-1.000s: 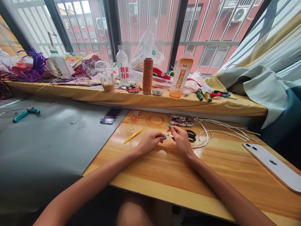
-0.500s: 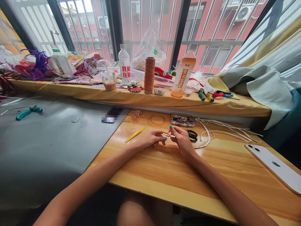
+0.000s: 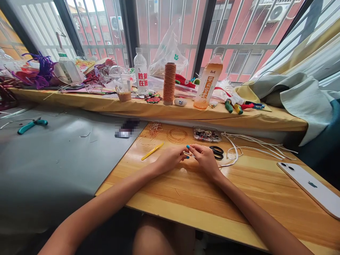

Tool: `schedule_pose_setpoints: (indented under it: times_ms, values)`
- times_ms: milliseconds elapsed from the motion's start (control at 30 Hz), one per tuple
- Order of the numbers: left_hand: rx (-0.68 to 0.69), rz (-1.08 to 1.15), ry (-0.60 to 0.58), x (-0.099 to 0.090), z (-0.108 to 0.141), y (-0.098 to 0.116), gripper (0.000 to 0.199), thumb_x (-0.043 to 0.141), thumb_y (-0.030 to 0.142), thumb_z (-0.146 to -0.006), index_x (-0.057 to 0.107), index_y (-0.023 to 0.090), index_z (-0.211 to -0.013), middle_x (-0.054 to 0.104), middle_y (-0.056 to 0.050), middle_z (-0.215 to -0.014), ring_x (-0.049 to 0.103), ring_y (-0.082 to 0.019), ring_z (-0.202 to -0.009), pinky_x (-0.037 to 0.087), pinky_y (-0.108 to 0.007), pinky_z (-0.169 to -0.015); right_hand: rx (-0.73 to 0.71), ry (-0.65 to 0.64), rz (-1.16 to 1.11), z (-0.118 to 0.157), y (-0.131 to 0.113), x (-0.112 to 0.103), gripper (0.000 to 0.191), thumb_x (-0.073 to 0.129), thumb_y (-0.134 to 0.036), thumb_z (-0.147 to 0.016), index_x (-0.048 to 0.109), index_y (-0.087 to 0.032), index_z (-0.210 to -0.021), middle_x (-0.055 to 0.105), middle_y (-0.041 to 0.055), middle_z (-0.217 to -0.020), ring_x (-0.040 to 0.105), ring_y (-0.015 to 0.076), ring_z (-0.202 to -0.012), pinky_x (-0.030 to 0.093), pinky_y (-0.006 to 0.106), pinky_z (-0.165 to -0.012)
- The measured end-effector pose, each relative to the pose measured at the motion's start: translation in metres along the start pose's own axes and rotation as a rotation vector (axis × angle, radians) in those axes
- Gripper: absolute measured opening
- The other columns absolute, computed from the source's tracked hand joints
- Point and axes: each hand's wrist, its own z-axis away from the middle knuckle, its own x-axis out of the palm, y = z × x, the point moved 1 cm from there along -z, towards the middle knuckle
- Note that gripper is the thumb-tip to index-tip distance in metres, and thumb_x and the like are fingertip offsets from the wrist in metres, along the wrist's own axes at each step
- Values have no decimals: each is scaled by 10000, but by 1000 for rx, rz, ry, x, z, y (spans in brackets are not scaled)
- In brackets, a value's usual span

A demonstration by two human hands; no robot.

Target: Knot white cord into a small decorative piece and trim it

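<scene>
My left hand (image 3: 174, 158) and my right hand (image 3: 205, 158) meet over the wooden table, fingers closed in pinches. Between their fingertips a short stretch of white cord (image 3: 185, 153) shows, with a thin orange-brown thread at it, mostly covered by the fingers. A white cord emerges beyond my right hand toward several loose white cords (image 3: 255, 147). Black-handled scissors (image 3: 217, 153) lie just behind my right hand, their blades hidden. Left of my left hand rests a yellow pointed tool (image 3: 152, 151), perhaps tweezers.
Behind the hands lie a coil of orange thread (image 3: 176, 135), thread scraps (image 3: 155, 129) and a clear box of small parts (image 3: 206, 134). A white phone (image 3: 310, 186) is at right, teal pliers (image 3: 32, 125) far left. A thread spool (image 3: 169, 85) and bottles (image 3: 208, 83) stand on the ledge.
My hands have drawn closer together. My left hand has turned slightly and moved right, and my right thumb has shifted left and down, so less of the white cord shows.
</scene>
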Motion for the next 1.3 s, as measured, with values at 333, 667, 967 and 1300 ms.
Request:
schedule_pose_setpoints:
  times_ms: [333, 667, 967, 1300]
  values:
    - [-125, 336, 68, -4, -2, 0, 226, 478, 273, -759, 628, 138, -657, 528, 26, -508, 429, -49, -464, 313, -155, -466, 443, -186, -576, -10, 20, -6, 245, 573, -397, -614, 585, -153, -632, 509, -6, -559, 433, 82, -473, 316, 207, -447]
    - [-367, 814, 161, 0, -7, -15, 304, 572, 399, -644, 591, 96, -640, 521, 3, -549, 301, -13, -315, 187, -175, -309, -296, 12, 463, 6, 6, 9, 297, 357, -246, -825, 613, -146, -713, 566, 40, -610, 469, 114, -532, 294, 222, -521]
    - [-366, 637, 225, -2, -5, -14, 293, 534, 396, -672, 599, 113, -631, 428, 45, -441, 277, -27, -350, 183, -180, -348, -758, 42, 901, 12, 3, 10, 273, 345, -145, -822, 610, -147, -755, 523, 15, -546, 403, 90, -458, 229, 238, -488]
    - [-7, 32, 63, -11, -8, -10, 213, 459, 219, -760, 638, 134, -684, 579, 2, -560, 468, -72, -523, 315, -170, -531, -600, 248, 601, 4, -23, -29, 253, 459, -297, -800, 607, -153, -654, 540, 11, -518, 461, 84, -478, 318, 204, -501]
